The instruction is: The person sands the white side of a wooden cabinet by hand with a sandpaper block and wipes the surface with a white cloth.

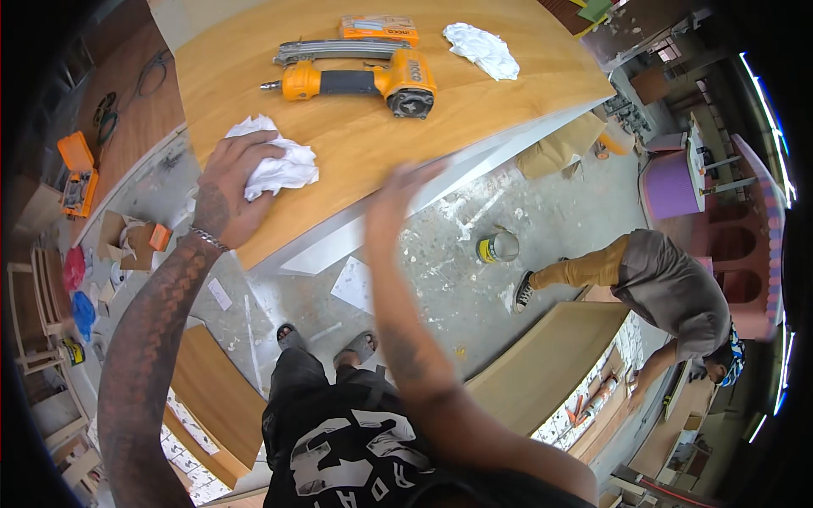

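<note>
My left hand [227, 188] presses a crumpled white cloth [279, 162] onto the near part of a large wood-veneer panel [356, 140]. My right hand [398, 199] is blurred, fingers together and flat, at the panel's white front edge; it holds nothing. Farther back on the panel lies an orange and black nail gun [360, 76] with a small orange box [379, 30] behind it. A second crumpled white cloth [483, 49] rests at the far right of the panel.
A small tin can [497, 247] stands on the concrete floor below the panel. Another person [669, 292] bends over a wooden board [550, 360] at the right. Orange tool case [78, 173] sits left; wood panels lean near my feet.
</note>
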`<state>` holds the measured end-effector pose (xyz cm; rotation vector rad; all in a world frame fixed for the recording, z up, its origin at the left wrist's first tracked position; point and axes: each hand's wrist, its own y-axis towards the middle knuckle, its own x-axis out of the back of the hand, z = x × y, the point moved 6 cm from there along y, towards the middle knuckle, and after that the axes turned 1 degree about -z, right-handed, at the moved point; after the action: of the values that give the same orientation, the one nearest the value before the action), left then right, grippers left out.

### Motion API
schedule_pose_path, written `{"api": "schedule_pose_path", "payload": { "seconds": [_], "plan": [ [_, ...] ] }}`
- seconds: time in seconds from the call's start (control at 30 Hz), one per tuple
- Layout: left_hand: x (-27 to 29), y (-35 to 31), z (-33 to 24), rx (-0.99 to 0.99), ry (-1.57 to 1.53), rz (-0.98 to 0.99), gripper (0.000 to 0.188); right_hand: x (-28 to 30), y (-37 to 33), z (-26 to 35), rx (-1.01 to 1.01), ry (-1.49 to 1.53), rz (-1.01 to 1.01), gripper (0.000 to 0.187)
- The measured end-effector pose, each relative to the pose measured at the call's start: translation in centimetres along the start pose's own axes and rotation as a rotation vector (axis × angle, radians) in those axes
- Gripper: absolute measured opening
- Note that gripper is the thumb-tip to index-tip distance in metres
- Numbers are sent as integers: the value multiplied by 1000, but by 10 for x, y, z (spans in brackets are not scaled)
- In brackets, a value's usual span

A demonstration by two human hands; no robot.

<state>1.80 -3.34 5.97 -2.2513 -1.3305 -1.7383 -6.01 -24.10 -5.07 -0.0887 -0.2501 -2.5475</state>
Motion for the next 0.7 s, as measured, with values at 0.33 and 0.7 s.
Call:
{"api": "schedule_pose_path", "payload": {
  "seconds": [0.33, 0.7],
  "plan": [
    [-5, 6, -1, -51, -6, -25, 40, -29, -68, 41, 112, -160, -116, 66],
    [-11, 6, -8, -69, -87, -105, 40, 47, 62, -3, -91, 267, -183, 67]
  ]
}}
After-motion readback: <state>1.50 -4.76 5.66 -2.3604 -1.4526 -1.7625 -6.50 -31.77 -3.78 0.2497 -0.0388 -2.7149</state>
